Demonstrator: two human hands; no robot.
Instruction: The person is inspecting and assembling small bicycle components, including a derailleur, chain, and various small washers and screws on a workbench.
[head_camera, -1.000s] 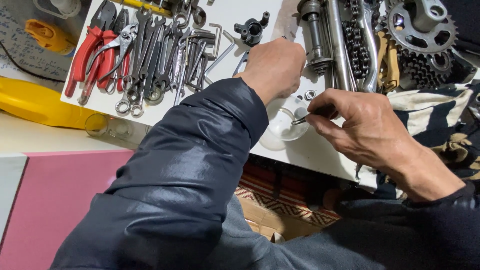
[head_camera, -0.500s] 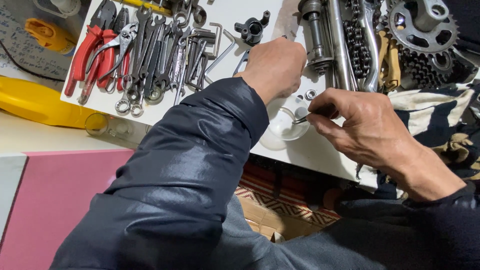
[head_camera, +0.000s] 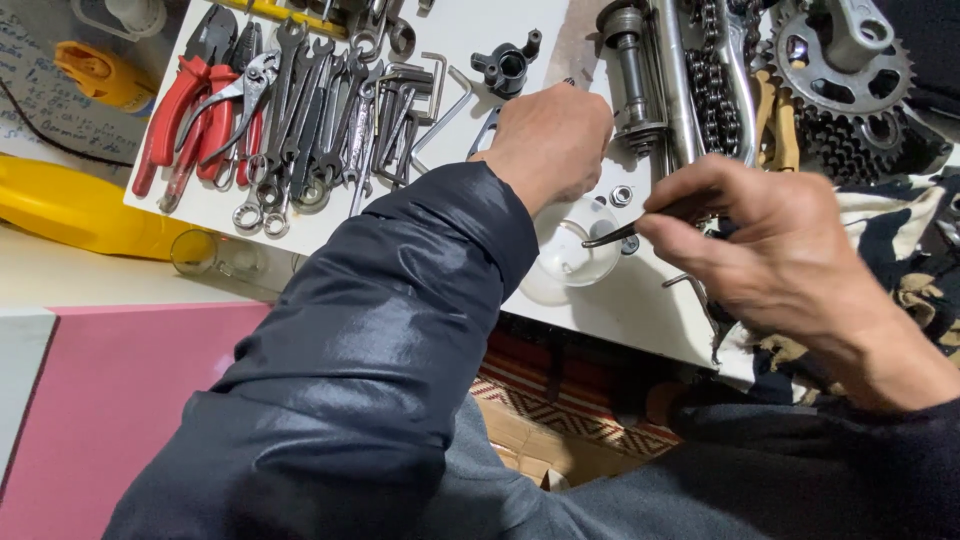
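Observation:
My left hand (head_camera: 548, 135) rests as a closed fist on the white board (head_camera: 470, 35), knuckles by a steel shaft assembly (head_camera: 632, 70); what it grips is hidden. My right hand (head_camera: 775, 250) pinches a thin dark metal tool (head_camera: 612, 238), its tip pointing left over a clear plastic dish (head_camera: 572, 250). Small nuts (head_camera: 621, 195) lie on the board between the two hands. My dark jacket sleeve (head_camera: 380, 330) crosses the middle of the view.
Red-handled pliers (head_camera: 185, 100), several wrenches (head_camera: 300, 130) and hex keys (head_camera: 420, 90) lie at the left of the board. A black fitting (head_camera: 505, 65), a chain (head_camera: 712, 70) and a toothed sprocket (head_camera: 840, 70) sit at the top right. A yellow container (head_camera: 80, 205) and glass jar (head_camera: 215, 255) stand left.
Almost nothing differs. My right hand with the thin tool has shifted very slightly; my left fist stays in place.

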